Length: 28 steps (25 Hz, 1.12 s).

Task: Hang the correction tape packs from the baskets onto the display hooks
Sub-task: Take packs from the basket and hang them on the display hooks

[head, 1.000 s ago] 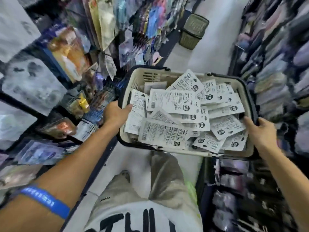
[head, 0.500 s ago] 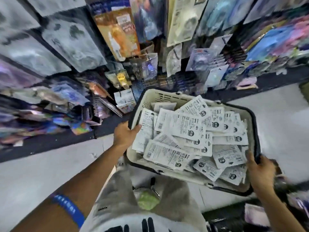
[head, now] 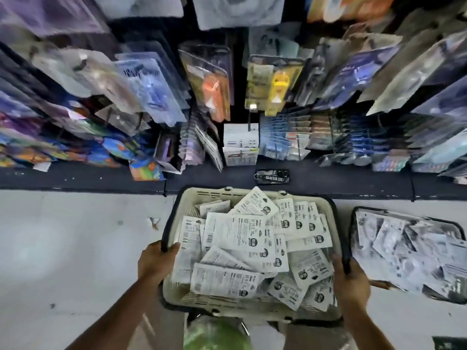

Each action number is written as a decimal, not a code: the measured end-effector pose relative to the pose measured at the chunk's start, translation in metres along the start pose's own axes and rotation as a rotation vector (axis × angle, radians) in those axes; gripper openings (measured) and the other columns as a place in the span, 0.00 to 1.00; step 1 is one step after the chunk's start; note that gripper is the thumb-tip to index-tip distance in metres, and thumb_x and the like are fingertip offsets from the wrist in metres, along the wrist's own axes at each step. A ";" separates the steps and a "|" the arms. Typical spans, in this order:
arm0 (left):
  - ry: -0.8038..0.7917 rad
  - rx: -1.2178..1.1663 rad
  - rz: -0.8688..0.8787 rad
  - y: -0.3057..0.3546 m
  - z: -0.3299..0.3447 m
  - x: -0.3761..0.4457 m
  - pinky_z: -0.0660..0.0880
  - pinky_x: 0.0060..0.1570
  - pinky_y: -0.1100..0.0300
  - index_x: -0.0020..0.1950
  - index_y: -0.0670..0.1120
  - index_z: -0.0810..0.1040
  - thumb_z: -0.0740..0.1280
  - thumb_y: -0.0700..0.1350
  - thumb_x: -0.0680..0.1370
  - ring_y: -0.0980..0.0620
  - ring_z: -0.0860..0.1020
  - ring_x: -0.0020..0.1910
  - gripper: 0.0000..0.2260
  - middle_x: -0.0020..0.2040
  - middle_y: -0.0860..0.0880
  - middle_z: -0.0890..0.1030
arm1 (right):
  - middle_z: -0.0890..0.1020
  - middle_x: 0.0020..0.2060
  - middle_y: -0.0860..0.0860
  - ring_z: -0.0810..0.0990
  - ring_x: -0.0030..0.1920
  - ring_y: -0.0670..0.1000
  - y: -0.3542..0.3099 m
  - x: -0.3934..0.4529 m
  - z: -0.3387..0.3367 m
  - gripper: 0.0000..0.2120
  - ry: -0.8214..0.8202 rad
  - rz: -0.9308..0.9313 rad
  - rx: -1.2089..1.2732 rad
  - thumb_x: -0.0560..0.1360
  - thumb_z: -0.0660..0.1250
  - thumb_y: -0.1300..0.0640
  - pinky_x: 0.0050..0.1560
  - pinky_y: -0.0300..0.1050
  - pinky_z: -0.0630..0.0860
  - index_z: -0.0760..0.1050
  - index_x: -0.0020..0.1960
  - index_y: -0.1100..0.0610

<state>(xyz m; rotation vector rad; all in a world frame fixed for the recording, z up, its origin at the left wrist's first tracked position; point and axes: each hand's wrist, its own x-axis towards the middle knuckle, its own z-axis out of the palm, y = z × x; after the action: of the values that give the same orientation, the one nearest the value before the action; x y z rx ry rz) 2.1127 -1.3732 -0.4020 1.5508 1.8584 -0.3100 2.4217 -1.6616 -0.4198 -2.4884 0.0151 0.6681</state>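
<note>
A cream basket (head: 188,198) with a dark rim is full of white correction tape packs (head: 237,238), lying loose with their printed backs up. My left hand (head: 155,263) grips the basket's left rim, thumb over the edge. My right hand (head: 351,281) grips the right rim. The basket is held low over the floor in front of the display. A second basket (head: 361,210) of similar white packs sits on the floor to the right. Display hooks (head: 250,122) with hanging packs fill the wall above.
A dark base ledge (head: 101,178) runs along the foot of the display, with a small black item (head: 272,177) lying on it. Hanging stationery packs (head: 209,79) crowd the wall. Pale floor (head: 63,248) spreads to the left. My knees and a green shoe (head: 214,334) show below the basket.
My view has swung round to face the display straight on. The basket, still held in both hands, has come down towards the floor, and a second basket has come into view at the right.
</note>
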 end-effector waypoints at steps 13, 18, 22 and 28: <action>0.162 -0.101 -0.209 -0.095 0.195 0.253 0.73 0.59 0.45 0.64 0.40 0.81 0.42 0.69 0.81 0.34 0.79 0.61 0.41 0.61 0.33 0.80 | 0.85 0.33 0.53 0.84 0.33 0.55 0.085 0.123 0.306 0.20 0.074 0.021 0.316 0.78 0.67 0.39 0.38 0.48 0.81 0.80 0.40 0.55; 0.213 -0.259 -0.162 -0.100 0.205 0.273 0.73 0.60 0.44 0.65 0.37 0.79 0.43 0.62 0.85 0.32 0.78 0.62 0.36 0.63 0.33 0.80 | 0.81 0.34 0.54 0.80 0.35 0.58 0.092 0.119 0.330 0.27 0.184 -0.025 0.169 0.81 0.57 0.35 0.36 0.45 0.74 0.76 0.42 0.58; 0.143 -0.508 -0.200 -0.105 0.199 0.254 0.67 0.68 0.44 0.71 0.34 0.72 0.50 0.51 0.87 0.32 0.72 0.69 0.24 0.70 0.33 0.75 | 0.79 0.57 0.64 0.77 0.58 0.66 0.075 0.098 0.334 0.25 0.183 0.014 -0.042 0.82 0.59 0.42 0.60 0.62 0.73 0.70 0.63 0.64; 0.183 -0.411 0.156 -0.099 0.173 0.197 0.67 0.69 0.40 0.77 0.45 0.63 0.65 0.44 0.80 0.36 0.68 0.71 0.26 0.74 0.41 0.69 | 0.69 0.72 0.58 0.68 0.70 0.63 0.053 0.016 0.328 0.26 0.206 -0.382 -0.323 0.77 0.68 0.52 0.68 0.62 0.65 0.67 0.73 0.56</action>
<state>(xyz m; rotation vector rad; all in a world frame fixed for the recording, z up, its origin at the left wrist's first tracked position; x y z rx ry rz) 2.0709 -1.3476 -0.6778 1.4575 1.7821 0.2785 2.2771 -1.5333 -0.6908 -2.7457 -0.5149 0.2665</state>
